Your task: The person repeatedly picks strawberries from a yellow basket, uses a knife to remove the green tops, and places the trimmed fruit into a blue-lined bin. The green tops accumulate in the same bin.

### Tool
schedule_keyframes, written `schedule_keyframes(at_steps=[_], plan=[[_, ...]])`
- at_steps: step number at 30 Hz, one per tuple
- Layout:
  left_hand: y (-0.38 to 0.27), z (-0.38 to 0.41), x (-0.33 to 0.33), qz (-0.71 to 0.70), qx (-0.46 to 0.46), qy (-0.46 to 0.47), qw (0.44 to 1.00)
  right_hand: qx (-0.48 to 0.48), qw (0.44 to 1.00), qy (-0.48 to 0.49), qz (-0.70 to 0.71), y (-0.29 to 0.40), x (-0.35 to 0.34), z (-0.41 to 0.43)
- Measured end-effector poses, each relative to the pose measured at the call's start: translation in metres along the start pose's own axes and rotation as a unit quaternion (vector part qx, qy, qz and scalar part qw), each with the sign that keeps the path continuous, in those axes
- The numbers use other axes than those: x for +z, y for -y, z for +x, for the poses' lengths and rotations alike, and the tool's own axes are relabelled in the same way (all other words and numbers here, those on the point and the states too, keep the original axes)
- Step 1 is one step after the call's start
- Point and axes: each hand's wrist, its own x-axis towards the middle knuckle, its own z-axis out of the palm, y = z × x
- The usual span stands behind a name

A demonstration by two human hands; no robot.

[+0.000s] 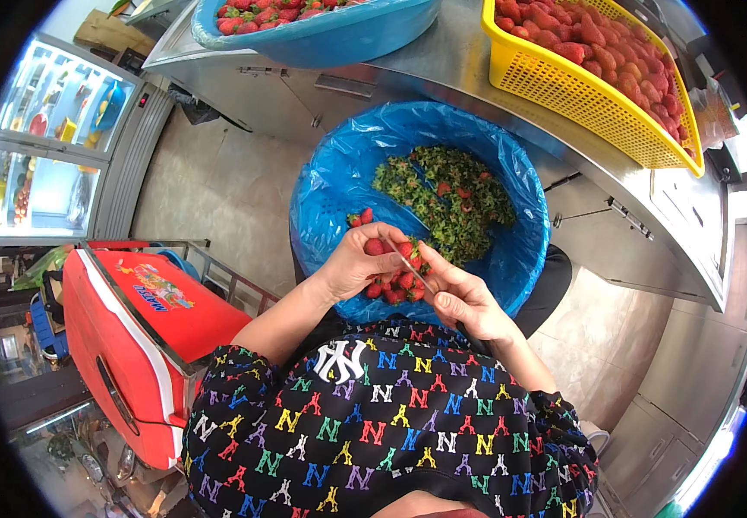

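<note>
My left hand [361, 260] holds a strawberry [373, 247] between thumb and fingers. In my right hand [469, 299] is a small knife [416, 273], its thin blade slanting up toward the left fingertips. Another strawberry [407, 250] with green leaves shows just behind the blade; which hand supports it is unclear. Both hands are above the near side of a round tub lined with a blue plastic bag [338, 175]. Whole strawberries [399, 294] lie below the hands. A heap of cut green strawberry tops [454, 207] fills the tub's far right part, with a few red pieces among them.
On the steel counter [451, 48] ahead stand a blue basin [341, 39] of strawberries and a yellow perforated basket [580, 110] of hulled strawberries. A red cooler box [153, 304] is at my left, near a lit glass-door refrigerator [49, 142]. Tiled floor [218, 188] shows between.
</note>
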Motion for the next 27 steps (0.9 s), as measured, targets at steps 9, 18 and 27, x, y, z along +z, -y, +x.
schedule_keyframes(at_steps=[9, 18, 27], plan=[[0.000, -0.001, -0.005, 0.006, 0.000, 0.043, 0.999, 0.025, 0.994, 0.017, 0.108, -0.001, -0.006, -0.004], [-0.008, -0.006, 0.022, 0.155, 0.041, -0.017, 0.987, -0.060, 0.995, -0.059, 0.045, 0.000, 0.002, 0.000], [0.000, 0.004, 0.020, 0.185, 0.126, 0.010, 0.974, -0.046, 0.980, -0.088, 0.170, -0.010, -0.005, 0.007]])
